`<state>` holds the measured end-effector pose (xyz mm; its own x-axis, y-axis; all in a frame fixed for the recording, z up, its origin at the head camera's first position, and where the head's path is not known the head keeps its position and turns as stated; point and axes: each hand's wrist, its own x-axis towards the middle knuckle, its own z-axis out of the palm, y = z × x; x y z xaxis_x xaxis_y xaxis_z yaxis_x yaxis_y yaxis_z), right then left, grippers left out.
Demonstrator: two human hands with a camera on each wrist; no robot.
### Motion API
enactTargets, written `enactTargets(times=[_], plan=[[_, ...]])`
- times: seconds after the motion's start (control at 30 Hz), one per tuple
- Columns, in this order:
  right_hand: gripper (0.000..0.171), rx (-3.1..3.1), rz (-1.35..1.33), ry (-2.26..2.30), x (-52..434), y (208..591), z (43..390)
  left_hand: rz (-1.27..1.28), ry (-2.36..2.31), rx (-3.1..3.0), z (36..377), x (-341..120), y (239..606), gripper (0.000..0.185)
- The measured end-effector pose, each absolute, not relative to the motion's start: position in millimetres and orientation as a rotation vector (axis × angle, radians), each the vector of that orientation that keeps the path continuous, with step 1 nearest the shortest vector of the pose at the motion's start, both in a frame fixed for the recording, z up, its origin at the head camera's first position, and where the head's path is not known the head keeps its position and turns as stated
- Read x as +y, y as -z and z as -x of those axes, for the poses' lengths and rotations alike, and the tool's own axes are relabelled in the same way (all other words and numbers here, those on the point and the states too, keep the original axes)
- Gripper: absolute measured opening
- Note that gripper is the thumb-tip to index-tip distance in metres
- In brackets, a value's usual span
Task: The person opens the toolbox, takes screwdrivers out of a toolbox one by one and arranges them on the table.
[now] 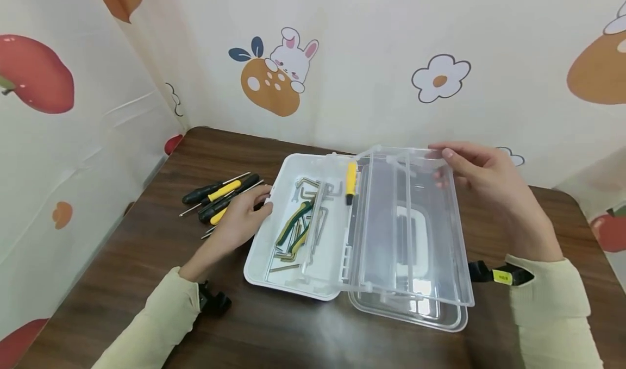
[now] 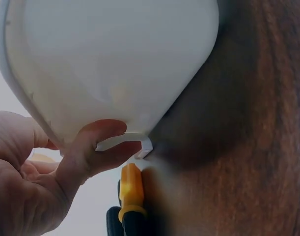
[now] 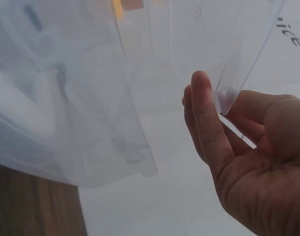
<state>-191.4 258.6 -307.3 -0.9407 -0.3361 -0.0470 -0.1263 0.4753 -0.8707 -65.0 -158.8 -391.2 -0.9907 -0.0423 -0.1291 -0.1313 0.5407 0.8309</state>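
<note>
One white box [image 1: 313, 282] sits mid-surface [image 1: 146, 260] with its clear lid [image 1: 415, 233] half raised. The right hand [image 1: 481, 176] pinches the lid's far corner, while the left hand [image 1: 242, 217] grips the box's left rim, thumb hooked on its latch. Four screwdrivers [image 1: 220, 198] lie just left of the box; one yellow-handled tool [image 1: 350, 181] and several hex keys [image 1: 313, 217] lie inside.

dark wooden table [image 1: 146, 260], cartoon-printed walls [image 1: 371, 43]
</note>
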Motion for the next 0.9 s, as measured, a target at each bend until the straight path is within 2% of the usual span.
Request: enactTargets(times=[0.27,0.6,0.9], plan=[[0.042,2.536,0.427,1.417,255,304,195,0.173,-1.459,2.678,65,-158,391,0.043],[0.042,2.488,0.361,1.476,275,338,191,0.119,-1.329,2.763,65,-149,383,0.043],[0.038,2.19,0.396,1.864,285,365,187,0.09,-1.221,2.829,64,-141,379,0.044]])
